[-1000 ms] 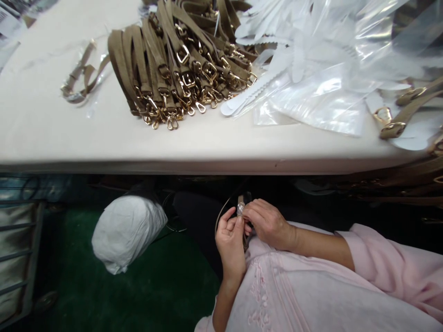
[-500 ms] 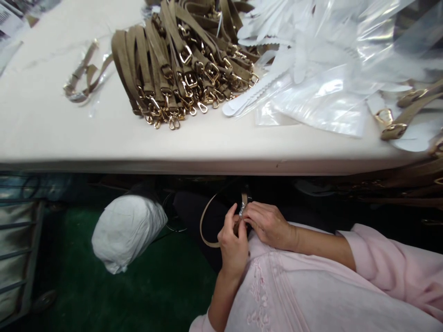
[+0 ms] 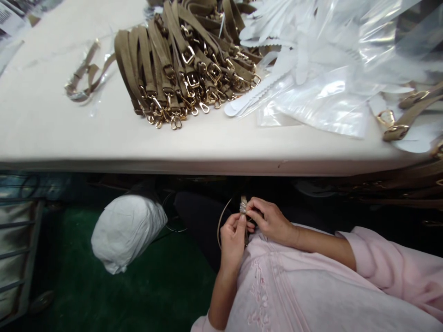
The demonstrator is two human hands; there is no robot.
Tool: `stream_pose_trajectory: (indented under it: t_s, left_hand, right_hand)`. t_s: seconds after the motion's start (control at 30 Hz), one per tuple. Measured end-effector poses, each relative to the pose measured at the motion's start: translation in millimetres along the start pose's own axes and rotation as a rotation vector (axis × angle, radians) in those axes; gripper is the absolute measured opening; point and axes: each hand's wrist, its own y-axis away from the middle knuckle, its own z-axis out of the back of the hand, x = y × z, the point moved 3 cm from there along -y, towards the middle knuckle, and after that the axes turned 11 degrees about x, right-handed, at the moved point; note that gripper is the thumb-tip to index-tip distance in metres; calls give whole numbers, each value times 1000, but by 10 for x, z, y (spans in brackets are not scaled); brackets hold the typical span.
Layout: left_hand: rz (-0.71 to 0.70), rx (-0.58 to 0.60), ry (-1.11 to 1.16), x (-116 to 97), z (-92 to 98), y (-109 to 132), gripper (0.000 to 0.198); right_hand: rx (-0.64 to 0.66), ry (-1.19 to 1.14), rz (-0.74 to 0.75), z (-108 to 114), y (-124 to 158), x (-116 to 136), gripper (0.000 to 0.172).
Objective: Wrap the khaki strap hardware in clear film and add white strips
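Note:
Over my lap, below the table edge, my left hand (image 3: 234, 236) pinches a tan strap (image 3: 220, 222) between thumb and fingers. The strap curves out in a loop on the left side of that hand. Shiny, clear wrapping (image 3: 243, 205) surrounds a short part of the strap standing up above my fingertips. My right hand (image 3: 272, 222) has thumb and forefinger closed at the right edge of this wrapping. The strap's lower part is mostly hidden by my hands. On the table lies a pile of olive-brown straps (image 3: 152, 60) with gold buckles and clasps.
A single strap in plastic (image 3: 83, 76) lies at the table's left. Clear bags and white strips (image 3: 321, 99) cover the right side, beside more straps (image 3: 403, 124). Below the table edge (image 3: 194, 167) stand a white cloth-covered bundle (image 3: 126, 233) and a metal rack (image 3: 20, 251).
My left fingers have shifted lower on the strap, and more of the wrapped part shows. The strap's loop has become narrower and moved right. My right hand stays close by.

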Motion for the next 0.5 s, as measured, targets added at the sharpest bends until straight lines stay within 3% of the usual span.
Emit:
stream_pose_trajectory:
  t_s: [0.1,0.2,0.4,0.5]
  left_hand:
    - [19,65,51,34,-39,52,31]
    - [-9,11,33,20,-56,92,25]
    - [-295,-202,-765,-141,-44,80,21]
    - [-374,-187,-863,-173,-43,33,32]
  right_hand:
    - [-1,-34,-18,14,-10,-15,14]
    - [9,-10,1,12,-9,11,14]
    - [-7,220,168,-53,34,95,15]
    - [9,233,279,-92,60,160,16]
